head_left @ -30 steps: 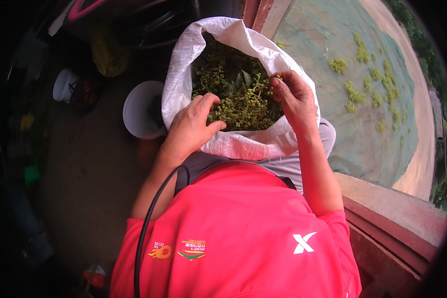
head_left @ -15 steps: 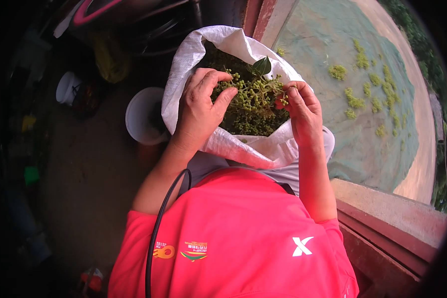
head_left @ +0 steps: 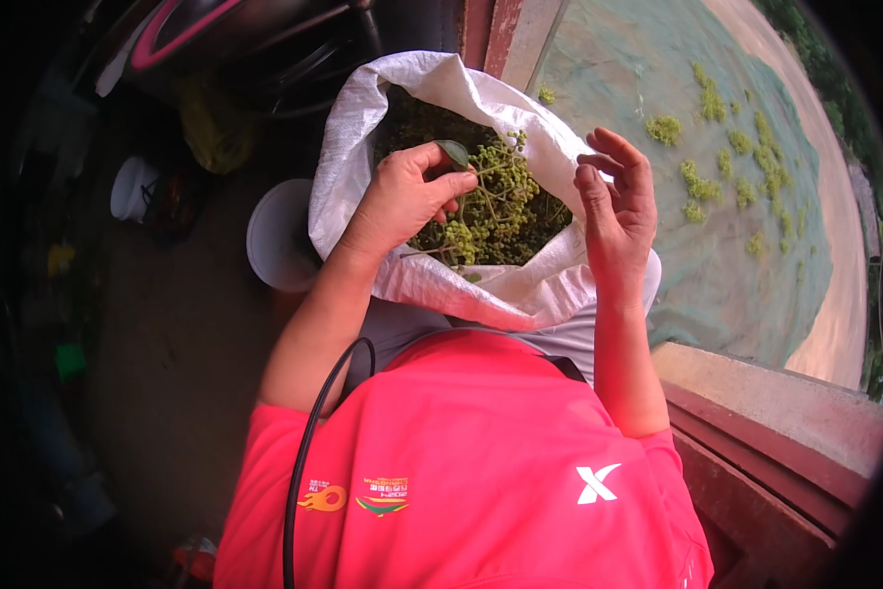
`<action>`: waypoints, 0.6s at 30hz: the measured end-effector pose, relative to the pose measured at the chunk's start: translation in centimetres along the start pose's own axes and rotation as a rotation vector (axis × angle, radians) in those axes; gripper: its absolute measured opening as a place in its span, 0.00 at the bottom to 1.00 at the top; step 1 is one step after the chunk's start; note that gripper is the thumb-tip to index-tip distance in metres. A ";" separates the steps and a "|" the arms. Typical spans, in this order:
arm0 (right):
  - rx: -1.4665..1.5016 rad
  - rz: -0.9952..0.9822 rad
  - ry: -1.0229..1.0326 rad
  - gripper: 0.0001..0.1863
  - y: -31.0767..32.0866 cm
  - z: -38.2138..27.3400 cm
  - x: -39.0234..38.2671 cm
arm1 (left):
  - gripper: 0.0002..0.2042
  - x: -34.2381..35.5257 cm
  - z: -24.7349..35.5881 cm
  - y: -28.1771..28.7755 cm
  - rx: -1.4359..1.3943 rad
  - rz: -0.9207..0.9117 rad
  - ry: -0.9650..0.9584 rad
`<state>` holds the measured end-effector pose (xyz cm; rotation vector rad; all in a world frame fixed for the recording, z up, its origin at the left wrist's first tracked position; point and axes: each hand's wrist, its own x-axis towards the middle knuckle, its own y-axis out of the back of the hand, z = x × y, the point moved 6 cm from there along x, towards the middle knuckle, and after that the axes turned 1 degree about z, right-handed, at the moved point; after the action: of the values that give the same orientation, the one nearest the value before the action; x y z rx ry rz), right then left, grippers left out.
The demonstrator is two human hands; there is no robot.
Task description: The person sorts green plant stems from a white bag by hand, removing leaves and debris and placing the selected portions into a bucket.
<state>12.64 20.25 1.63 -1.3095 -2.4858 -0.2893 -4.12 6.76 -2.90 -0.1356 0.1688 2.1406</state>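
A white woven sack (head_left: 348, 128) stands open in front of me, holding clusters of small green berries (head_left: 520, 211) on thin stems. Over its left side, my left hand (head_left: 407, 196) pinches a berry sprig (head_left: 496, 169) between thumb and fingers. A dark green leaf (head_left: 453, 152) sticks up beside the fingertips. Just where the sprig's stems end and the berries below begin is hard to make out. My right hand (head_left: 620, 196) is raised by the sack's right rim, fingers apart, with nothing visible in it.
Left of the sack stands a white bucket (head_left: 276, 236), with a smaller white container (head_left: 132, 188) farther off. Beyond a raised sill (head_left: 756, 393) on the right, a green sheet (head_left: 618, 88) bears scattered berry clusters (head_left: 700, 187). A black cable (head_left: 309, 442) runs along my left arm.
My right hand has let go of the berry stems, opened and lifted slightly right. My left hand has closed on a sprig, and the leaf has shifted left, next to its fingers.
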 end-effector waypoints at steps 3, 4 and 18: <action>-0.338 -0.300 0.362 0.18 -2.7 -3.7 -0.1 | 0.06 -0.4 0.5 -0.5 -0.050 0.000 0.027; -0.510 -0.395 0.467 0.18 -4.1 -4.3 -0.5 | 0.06 -0.5 0.7 -0.6 -0.089 0.005 0.042; -0.585 -0.465 0.106 0.07 -6.0 0.5 -1.5 | 0.05 -3.1 4.6 -1.2 0.546 0.367 -0.771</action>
<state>8.41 15.89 0.41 -0.8222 -2.6839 -1.2321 -1.57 5.64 2.00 1.0903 0.3281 2.2586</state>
